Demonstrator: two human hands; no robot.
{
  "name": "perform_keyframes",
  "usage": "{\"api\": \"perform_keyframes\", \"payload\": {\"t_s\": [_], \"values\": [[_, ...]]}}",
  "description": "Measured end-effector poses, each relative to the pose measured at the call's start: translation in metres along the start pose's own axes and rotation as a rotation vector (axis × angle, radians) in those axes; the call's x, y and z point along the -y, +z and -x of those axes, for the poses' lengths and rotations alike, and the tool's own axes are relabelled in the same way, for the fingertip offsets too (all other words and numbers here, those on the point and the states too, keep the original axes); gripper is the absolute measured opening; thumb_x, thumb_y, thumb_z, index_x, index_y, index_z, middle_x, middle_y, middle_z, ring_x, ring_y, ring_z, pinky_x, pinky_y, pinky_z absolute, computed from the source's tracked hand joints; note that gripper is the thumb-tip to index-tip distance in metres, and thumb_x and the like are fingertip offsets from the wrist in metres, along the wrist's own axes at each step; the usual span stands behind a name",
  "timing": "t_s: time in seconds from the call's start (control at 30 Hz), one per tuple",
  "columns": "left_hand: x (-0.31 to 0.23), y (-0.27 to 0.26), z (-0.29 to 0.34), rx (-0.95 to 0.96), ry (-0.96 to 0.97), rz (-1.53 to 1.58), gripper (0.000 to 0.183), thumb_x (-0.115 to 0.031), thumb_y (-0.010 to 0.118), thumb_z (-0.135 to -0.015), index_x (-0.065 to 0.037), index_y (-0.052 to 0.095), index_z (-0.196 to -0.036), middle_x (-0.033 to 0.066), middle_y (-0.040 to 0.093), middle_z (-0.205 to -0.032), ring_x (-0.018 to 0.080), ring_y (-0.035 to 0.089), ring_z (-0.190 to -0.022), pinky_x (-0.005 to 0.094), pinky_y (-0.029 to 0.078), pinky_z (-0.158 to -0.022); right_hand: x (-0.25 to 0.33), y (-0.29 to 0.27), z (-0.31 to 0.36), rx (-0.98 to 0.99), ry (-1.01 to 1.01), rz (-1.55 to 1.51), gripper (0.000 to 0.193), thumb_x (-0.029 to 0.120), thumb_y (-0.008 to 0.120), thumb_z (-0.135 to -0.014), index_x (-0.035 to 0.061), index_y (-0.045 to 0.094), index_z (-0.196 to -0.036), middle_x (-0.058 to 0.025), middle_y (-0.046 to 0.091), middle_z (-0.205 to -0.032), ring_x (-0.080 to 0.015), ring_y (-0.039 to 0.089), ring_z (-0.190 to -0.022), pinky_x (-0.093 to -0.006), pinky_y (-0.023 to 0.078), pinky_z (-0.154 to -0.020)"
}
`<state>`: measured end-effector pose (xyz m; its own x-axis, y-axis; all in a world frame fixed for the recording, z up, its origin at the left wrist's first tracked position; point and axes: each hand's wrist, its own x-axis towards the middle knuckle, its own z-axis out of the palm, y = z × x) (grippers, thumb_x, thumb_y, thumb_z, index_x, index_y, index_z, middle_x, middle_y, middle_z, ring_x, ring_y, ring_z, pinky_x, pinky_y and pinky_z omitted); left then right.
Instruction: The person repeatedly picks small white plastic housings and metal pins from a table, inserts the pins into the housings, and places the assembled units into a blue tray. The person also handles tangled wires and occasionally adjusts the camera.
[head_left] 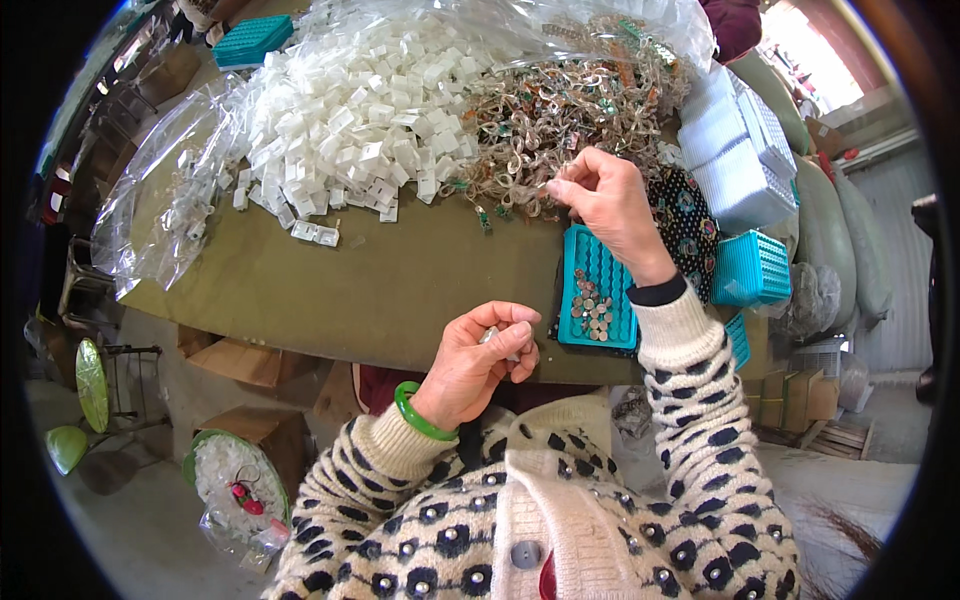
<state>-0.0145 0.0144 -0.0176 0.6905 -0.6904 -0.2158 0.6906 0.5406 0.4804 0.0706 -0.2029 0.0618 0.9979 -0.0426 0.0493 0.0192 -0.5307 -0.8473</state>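
Note:
My left hand [470, 365], with a green bangle at its wrist, is closed in front of the table's near edge. A bit of a small white plastic piece [490, 335] shows between its fingers, the rest covered. My right hand [612, 210] is pinched at the near edge of a heap of small clear parts with curled wires and green bits [560, 120]. Whatever lies between those fingertips is too small to make out. Below the right wrist lies a turquoise ridged tray [568, 325] with several small round metal discs [597, 318] in its near part.
A large heap of white plastic housings [350, 120] covers the table's far left, on clear plastic film [150, 220]. White stacked trays [735, 150] and a turquoise basket-like stack [750, 270] stand at the right. Left of my body, a tub of white pieces [235, 470] sits low.

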Motion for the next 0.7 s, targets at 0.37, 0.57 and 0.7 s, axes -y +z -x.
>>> {"api": "perform_keyframes", "payload": {"t_s": [0.37, 0.57, 0.7], "values": [[-0.039, 0.012, -0.015, -0.212, 0.261, -0.216, 0.016, -0.011, 0.066, -0.092, -0.002, 0.062, -0.105, 0.0048, 0.063, -0.080, 0.0094, 0.057, -0.065, 0.0203, 0.040, -0.052, 0.000, 0.024, 0.035, 0.074, 0.303, -0.990, 0.013, 0.017, 0.066, -0.092, 0.0042, 0.063, -0.090, -0.0137, 0.069, -0.089, -0.0223, 0.067, -0.073, -0.0335, 0.054, -0.060], [-0.033, 0.028, -0.022, -0.225, 0.162, -0.155, 0.019, -0.011, 0.067, -0.091, 0.000, 0.061, -0.106, 0.0052, 0.067, -0.086, 0.0089, 0.057, -0.065, 0.0194, 0.041, -0.051, 0.007, 0.048, 0.059, 0.020, 0.268, -0.977, 0.014, 0.017, 0.069, -0.091, 0.0032, 0.066, -0.092, -0.0087, 0.070, -0.091, -0.0147, 0.065, -0.082, -0.0271, 0.053, -0.072], [-0.030, 0.023, -0.025, -0.254, 0.119, -0.116, 0.019, -0.012, 0.067, -0.092, 0.000, 0.062, -0.105, 0.0091, 0.068, -0.089, 0.0092, 0.058, -0.064, 0.0194, 0.041, -0.050, 0.012, 0.058, 0.071, -0.039, 0.257, -0.904, 0.014, 0.014, 0.072, -0.089, 0.0018, 0.067, -0.094, -0.0027, 0.067, -0.085, -0.0082, 0.059, -0.072, -0.0217, 0.049, -0.066]]}}
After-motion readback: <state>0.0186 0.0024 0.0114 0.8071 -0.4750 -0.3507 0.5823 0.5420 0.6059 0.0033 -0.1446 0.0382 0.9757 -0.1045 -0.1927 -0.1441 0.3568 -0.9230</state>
